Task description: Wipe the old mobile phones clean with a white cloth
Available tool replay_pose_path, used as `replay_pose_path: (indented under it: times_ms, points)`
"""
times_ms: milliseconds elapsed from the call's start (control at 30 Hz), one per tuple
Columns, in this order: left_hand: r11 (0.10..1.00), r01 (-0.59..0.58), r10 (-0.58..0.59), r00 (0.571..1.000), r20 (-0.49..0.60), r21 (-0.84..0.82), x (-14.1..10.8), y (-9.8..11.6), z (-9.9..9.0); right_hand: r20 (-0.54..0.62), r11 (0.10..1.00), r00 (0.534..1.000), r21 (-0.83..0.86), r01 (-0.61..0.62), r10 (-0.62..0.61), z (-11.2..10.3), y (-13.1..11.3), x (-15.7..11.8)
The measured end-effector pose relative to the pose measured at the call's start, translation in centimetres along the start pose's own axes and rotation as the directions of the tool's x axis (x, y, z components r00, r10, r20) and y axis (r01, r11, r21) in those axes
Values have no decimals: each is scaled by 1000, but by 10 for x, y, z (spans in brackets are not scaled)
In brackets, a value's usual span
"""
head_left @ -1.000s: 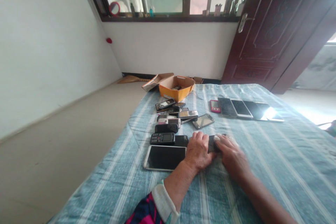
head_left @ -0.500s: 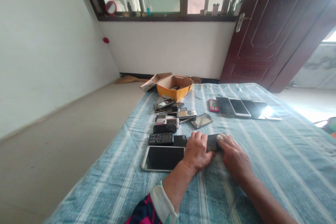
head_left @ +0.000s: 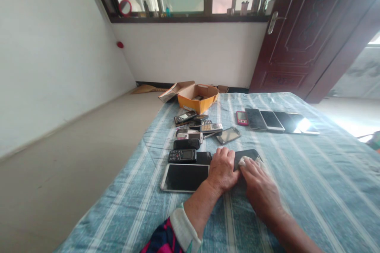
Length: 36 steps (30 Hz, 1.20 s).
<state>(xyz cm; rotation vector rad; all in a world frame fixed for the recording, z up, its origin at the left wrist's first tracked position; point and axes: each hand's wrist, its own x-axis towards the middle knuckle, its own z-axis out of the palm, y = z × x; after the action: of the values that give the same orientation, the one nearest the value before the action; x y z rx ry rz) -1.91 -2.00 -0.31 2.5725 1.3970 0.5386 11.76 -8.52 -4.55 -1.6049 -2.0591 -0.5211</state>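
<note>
Shifted inward since the earlier frame: right hand (head_left: 263, 189), fingers pinning white cloth (head_left: 244, 160) on dark smartphone (head_left: 238, 157). Left to right: white-framed smartphone (head_left: 186, 178) and keypad phone (head_left: 182, 155) loose, yellow box (head_left: 190, 104) part-filled, left hand (head_left: 222, 170) gripping the dark smartphone flat on the bed-like striped cover (head_left: 297, 189), then pink phone (head_left: 242, 118) beside lined-up flat phones (head_left: 271, 121). Can't tell which ones the cloth has covered.
</note>
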Motion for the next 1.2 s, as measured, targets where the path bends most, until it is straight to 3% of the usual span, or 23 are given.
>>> replay_pose_path:
  times_ms: [633, 767, 1000, 1200]
  points:
    - [999, 17, -16, 1000, 21, -33, 0, 2, -5, 56, 988, 987, -33, -150, 151, -4, 27, 7]
    - [999, 8, -7, 1000, 12, -31, 0, 1, -4, 23, 991, 991, -45, -128, 129, -1, 21, 5]
    - [1000, -6, 6, 1000, -6, 10, 1, 0, -1, 3, 999, 999, -21, 33, -33, 0, 7, 4]
    - [1000, 1, -1, 1000, -3, -19, 1, 1, -3, 16, 999, 999, -6, -43, 43, -4, 18, 7]
